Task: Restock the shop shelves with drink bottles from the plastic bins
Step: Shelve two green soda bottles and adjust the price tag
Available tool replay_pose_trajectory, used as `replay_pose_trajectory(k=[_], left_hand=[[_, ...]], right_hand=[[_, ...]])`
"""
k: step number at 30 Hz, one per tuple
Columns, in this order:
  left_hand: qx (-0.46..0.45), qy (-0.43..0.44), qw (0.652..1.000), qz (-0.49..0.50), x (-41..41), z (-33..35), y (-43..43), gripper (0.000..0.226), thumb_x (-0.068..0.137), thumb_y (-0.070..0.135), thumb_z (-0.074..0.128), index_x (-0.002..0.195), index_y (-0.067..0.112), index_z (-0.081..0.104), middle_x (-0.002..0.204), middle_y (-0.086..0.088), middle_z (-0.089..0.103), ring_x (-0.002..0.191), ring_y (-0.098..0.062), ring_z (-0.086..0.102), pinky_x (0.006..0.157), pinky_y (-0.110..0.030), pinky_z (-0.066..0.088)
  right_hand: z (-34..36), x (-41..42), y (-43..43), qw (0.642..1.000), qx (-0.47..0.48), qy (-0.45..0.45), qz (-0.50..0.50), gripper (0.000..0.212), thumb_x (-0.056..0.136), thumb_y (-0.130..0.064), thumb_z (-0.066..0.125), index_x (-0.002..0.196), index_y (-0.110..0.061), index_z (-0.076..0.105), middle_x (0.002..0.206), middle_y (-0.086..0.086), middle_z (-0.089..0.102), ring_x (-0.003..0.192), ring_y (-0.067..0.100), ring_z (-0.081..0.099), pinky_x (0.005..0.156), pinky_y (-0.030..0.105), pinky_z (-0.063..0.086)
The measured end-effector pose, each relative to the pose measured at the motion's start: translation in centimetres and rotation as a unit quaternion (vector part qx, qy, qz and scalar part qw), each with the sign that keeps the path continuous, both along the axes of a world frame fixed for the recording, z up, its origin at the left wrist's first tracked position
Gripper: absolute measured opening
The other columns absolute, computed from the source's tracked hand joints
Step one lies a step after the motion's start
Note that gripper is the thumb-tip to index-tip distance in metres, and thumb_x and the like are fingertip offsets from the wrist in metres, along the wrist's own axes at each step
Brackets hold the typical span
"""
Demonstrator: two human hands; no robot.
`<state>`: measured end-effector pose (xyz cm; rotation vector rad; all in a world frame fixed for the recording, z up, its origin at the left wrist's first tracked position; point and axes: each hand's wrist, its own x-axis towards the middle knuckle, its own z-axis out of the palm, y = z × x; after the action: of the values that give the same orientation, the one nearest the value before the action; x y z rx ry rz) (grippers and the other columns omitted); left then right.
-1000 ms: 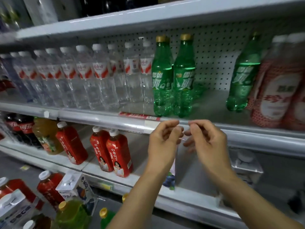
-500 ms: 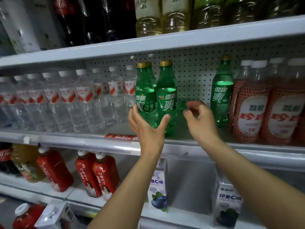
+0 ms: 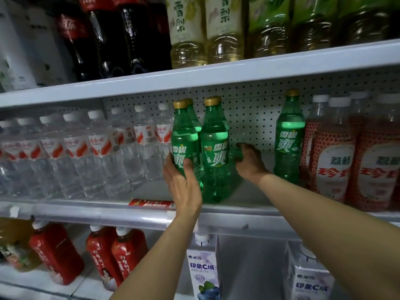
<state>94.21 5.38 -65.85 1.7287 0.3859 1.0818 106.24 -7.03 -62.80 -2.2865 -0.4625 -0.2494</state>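
Note:
On the middle shelf [image 3: 249, 204] stand green soda bottles with gold caps. My left hand [image 3: 184, 182] grips the lower body of the front left green bottle [image 3: 184, 135]. A second green bottle [image 3: 215, 146] stands right beside it, with a third partly hidden behind the pair. My right hand [image 3: 250, 161] reaches deep into the shelf and curls around a green bottle lying low at the back [image 3: 234, 153], mostly hidden. Another green bottle [image 3: 289, 139] stands alone further right.
Clear water bottles [image 3: 97, 148] fill the shelf's left side, red-patterned drink bottles [image 3: 333, 165] its right. Cola and tea bottles [image 3: 188, 29] stand on the shelf above. Below are red bottles [image 3: 101, 254] and white cartons [image 3: 203, 267]. Bare shelf lies between the green bottles.
Both hands have gone from the shelf's front rail into the shelf. The left now grips a green bottle; the right has reached further back. The camera has tilted upward.

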Motion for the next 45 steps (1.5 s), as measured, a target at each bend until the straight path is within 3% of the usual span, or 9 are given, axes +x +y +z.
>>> replay_pose_trajectory(k=[7,12,16,22,27,34,38,42,45], left_hand=[[-0.012,-0.015,0.999,0.029,1.0,-1.1,0.4,0.096,0.076,0.092,0.014,0.152,0.033,0.02,0.158,0.001,0.027,0.143,-0.023,0.032,0.119,-0.044,0.025],[-0.003,-0.016,0.999,0.031,1.3,-1.5,0.6,0.073,0.093,0.068,0.024,0.153,0.027,0.022,0.158,0.002,0.03,0.144,-0.019,0.03,0.117,-0.033,0.022],[0.001,-0.01,1.0,0.026,1.6,-1.7,0.9,0.086,0.084,0.085,0.017,0.152,0.033,0.019,0.159,0.004,0.029,0.144,-0.02,0.031,0.12,-0.042,0.024],[-0.005,0.017,1.0,0.001,1.4,-1.9,1.3,0.081,0.081,0.089,0.015,0.148,0.044,0.016,0.16,0.001,0.028,0.143,-0.023,0.034,0.12,-0.047,0.027],[-0.01,0.016,1.0,-0.018,1.0,-1.5,1.1,0.086,0.08,0.089,0.015,0.15,0.038,0.018,0.158,-0.003,0.033,0.143,-0.025,0.035,0.119,-0.047,0.027],[-0.025,0.028,0.998,-0.049,0.1,-0.7,0.6,0.072,0.088,0.077,0.02,0.148,0.037,0.018,0.153,-0.01,0.041,0.137,-0.029,0.041,0.116,-0.046,0.03],[-0.037,0.011,0.998,-0.057,-0.3,-0.4,0.7,0.076,0.085,0.078,0.022,0.147,0.034,0.023,0.151,-0.009,0.043,0.137,-0.027,0.04,0.117,-0.045,0.028],[-0.047,0.009,0.997,-0.058,-0.8,-0.5,0.7,0.078,0.087,0.077,0.025,0.149,0.03,0.024,0.153,-0.006,0.037,0.14,-0.023,0.035,0.119,-0.049,0.026],[-0.03,-0.003,1.0,0.003,-1.4,-0.6,0.2,0.066,0.097,0.06,0.034,0.146,0.016,0.03,0.146,-0.003,0.034,0.135,-0.011,0.027,0.118,-0.041,0.023]], right_hand=[[-0.5,4.1,0.4,0.997,-0.071,0.009,-0.013,0.059,0.096,-0.006,0.053,0.151,-0.012,0.033,0.155,0.012,0.029,0.142,0.035,0.027,0.117,0.041,0.03],[-0.4,5.7,1.4,0.992,-0.123,0.011,0.007,0.055,0.097,-0.014,0.056,0.148,-0.008,0.036,0.149,0.017,0.04,0.137,0.034,0.038,0.113,0.035,0.033],[-0.6,6.6,2.2,0.985,-0.172,0.011,-0.019,0.049,0.1,-0.011,0.048,0.147,-0.009,0.036,0.146,0.017,0.044,0.13,0.034,0.046,0.102,0.038,0.043],[1.7,3.9,1.6,0.957,-0.289,0.011,-0.027,0.052,0.088,-0.028,0.067,0.133,-0.008,0.05,0.132,0.017,0.055,0.123,0.035,0.053,0.099,0.042,0.048],[2.3,2.0,-0.9,0.963,-0.252,0.092,-0.009,0.051,0.086,-0.038,0.067,0.127,-0.01,0.055,0.127,0.012,0.06,0.105,0.027,0.061,0.089,0.036,0.054],[1.8,-0.6,-2.1,0.967,-0.232,0.107,-0.022,0.072,0.086,-0.058,0.058,0.14,-0.012,0.046,0.136,0.01,0.056,0.112,0.027,0.06,0.09,0.034,0.053],[1.8,-1.9,-1.8,0.972,-0.198,0.126,-0.03,0.072,0.093,-0.055,0.052,0.146,-0.009,0.037,0.14,0.015,0.052,0.114,0.03,0.059,0.091,0.035,0.051],[1.5,-2.7,-2.1,0.979,-0.11,0.165,-0.053,0.063,0.093,-0.05,0.053,0.137,-0.007,0.044,0.131,0.015,0.056,0.103,0.03,0.059,0.087,0.034,0.052],[1.1,-3.2,-2.4,0.98,-0.057,0.179,-0.063,0.055,0.094,-0.048,0.054,0.13,-0.007,0.049,0.124,0.015,0.059,0.09,0.027,0.055,0.088,0.035,0.053]])
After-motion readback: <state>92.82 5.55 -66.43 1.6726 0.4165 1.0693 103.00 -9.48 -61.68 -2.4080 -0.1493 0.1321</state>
